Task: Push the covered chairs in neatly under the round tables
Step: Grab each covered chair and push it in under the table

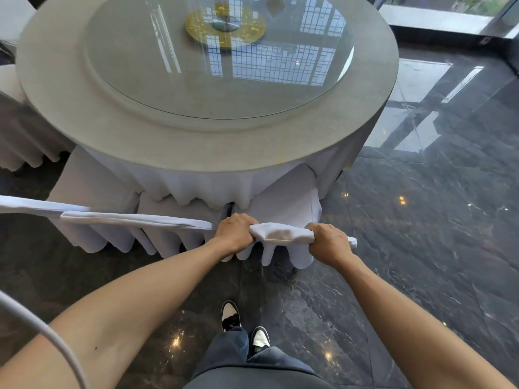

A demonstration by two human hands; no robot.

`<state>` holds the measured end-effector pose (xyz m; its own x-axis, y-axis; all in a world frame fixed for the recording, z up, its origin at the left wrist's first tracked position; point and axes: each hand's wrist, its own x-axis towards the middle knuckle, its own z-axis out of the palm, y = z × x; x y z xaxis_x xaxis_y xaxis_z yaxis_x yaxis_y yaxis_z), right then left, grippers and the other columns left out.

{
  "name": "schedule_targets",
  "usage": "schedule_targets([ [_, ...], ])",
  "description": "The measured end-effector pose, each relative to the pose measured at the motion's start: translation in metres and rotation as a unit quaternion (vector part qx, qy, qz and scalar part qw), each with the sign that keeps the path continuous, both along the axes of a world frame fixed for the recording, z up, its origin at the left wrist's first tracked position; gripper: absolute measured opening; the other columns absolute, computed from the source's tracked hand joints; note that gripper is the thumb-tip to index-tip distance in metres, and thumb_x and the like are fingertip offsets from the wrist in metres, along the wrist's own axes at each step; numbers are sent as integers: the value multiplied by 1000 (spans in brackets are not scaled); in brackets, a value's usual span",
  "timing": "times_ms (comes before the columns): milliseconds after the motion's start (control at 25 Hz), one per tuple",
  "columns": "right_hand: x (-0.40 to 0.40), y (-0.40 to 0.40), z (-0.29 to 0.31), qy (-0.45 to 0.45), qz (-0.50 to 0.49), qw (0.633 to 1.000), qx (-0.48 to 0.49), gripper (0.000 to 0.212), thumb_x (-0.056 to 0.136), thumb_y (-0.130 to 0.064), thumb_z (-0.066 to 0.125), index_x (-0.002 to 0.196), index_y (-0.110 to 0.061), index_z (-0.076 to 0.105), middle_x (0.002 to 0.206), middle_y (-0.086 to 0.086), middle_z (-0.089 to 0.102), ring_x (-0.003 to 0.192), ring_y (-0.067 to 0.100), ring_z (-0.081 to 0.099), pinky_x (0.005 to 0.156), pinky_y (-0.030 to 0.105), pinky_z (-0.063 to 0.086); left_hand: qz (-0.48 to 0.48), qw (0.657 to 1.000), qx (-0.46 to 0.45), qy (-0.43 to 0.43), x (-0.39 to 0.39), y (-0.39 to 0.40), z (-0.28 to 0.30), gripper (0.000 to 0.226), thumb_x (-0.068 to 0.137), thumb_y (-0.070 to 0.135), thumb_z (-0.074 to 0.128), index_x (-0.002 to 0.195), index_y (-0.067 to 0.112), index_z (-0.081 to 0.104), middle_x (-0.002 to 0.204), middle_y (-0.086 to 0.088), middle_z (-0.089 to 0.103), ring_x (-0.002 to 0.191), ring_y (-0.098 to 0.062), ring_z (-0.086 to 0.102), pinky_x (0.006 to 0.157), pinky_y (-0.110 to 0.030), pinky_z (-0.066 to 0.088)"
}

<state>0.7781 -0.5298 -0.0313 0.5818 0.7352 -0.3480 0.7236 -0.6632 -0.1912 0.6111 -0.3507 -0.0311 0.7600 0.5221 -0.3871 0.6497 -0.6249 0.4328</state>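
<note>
One round table fills the upper part of the view, its grey tabletop (67,113) bearing one round glass turntable (157,66) with a gold disc (247,32) at its centre. A white skirt (202,186) hangs in folds from the table edge.

Three covered chairs stand along the near side. The one being handled, the right chair (283,203), has its seat partly under the skirt, and its white-covered top rail (280,233) runs between the two hands. The left hand (234,234) grips the rail's left end, fingers curled over the top; the right hand (328,242) grips the right end in the same way, fingers clenched round the cloth. Both bare forearms reach forward from the bottom corners.

Just to the left stands the middle chair (179,206), its seat tucked under the skirt and its top rail (134,219) nearly touching the left hand. Beyond it, the left chair (92,178) stands at an angle, its rail running off the left edge.

Part of a second skirted table (19,136) shows at the far left.

Two shoes (259,336), black and white, stand on the dark polished marble floor (421,248) below the hands. One grey cable (42,329) curves across the lower left corner.
</note>
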Motion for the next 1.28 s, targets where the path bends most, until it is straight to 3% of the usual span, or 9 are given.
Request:
schedule_targets([
  [120,-1,0,0,4,-6,1000,0,34,76,-12,50,103,-26,65,89,-1,67,83,25,62,67,34,45,6,1000,2,-13,-2,-3,1,20,76,21,61,88,32,73,82,1,69,82,-25,63,65,-31,45],
  [280,0,0,2,5,-1,1000,-9,38,75,-11,51,108,-26,64,93,1,67,82,26,58,65,33,40,3,1000,1,-10,-5,-3,1,11,75,18,60,75,27,66,71,5,60,78,-25,60,61,-28,37],
  [400,0,-1,4,10,4,1000,-17,38,77,-11,50,109,-25,63,92,1,66,77,24,52,65,33,39,11,1000,4,-8,-5,-4,1,16,74,16,59,80,27,69,72,6,61,74,-22,56,62,-27,38],
  [1000,6,-3,2,24,17,999,-26,38,78,-11,49,110,-27,63,94,1,67,79,24,58,64,33,43,4,1000,10,-10,-4,-6,0,14,78,15,59,78,28,64,75,5,61,74,-20,55,62,-28,38],
  [1160,9,-5,4,32,28,999,-18,37,75,-13,52,106,-28,64,89,-1,67,79,24,61,64,33,48,-9,1000,-6,-7,-7,-3,1,15,78,17,59,85,29,64,83,5,64,79,-20,57,65,-29,39],
  [1280,11,-7,8,26,35,999,-11,35,72,-14,53,100,-29,66,84,-3,67,76,22,61,61,31,45,-17,1000,-3,4,-5,-1,6,10,77,18,61,80,28,60,81,3,61,78,-20,56,64,-29,39],
])
